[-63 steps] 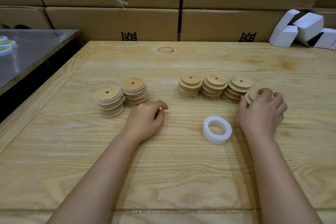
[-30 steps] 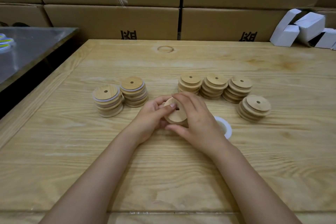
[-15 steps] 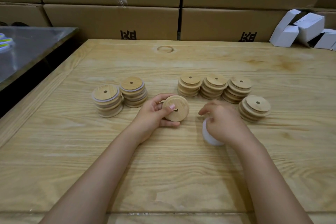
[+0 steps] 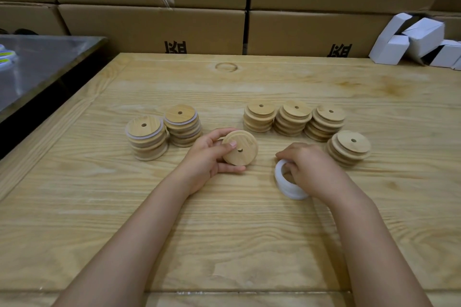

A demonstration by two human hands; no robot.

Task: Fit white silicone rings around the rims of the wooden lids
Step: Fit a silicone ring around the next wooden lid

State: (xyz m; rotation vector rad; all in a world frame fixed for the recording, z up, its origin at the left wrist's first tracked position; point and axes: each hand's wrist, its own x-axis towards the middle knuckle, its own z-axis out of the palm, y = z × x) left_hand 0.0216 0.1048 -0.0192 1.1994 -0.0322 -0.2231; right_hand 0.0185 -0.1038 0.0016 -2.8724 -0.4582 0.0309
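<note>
My left hand [image 4: 208, 157] grips a bare wooden lid [image 4: 240, 148] with a small centre hole, tilted up on edge just above the table. To its right, my right hand [image 4: 310, 167] rests on the stack of white silicone rings [image 4: 287, 184], with fingertips curled at the top ring. Two stacks of lids with white rings [image 4: 147, 136] stand at the left. Several stacks of bare lids [image 4: 294, 117] stand behind and right of my hands, the nearest stack [image 4: 349, 147] beside my right hand.
The wooden table [image 4: 224, 219] has a raised border at the left. A steel-topped table [image 4: 37, 67] lies beyond a dark gap on the left. Cardboard boxes [image 4: 154, 27] line the back, and white cartons [image 4: 414, 40] sit at the far right.
My right hand took a lid from the right stack and passed it to my left hand. It then moved right onto the ring stack, where its fingers now curl at the top ring.
</note>
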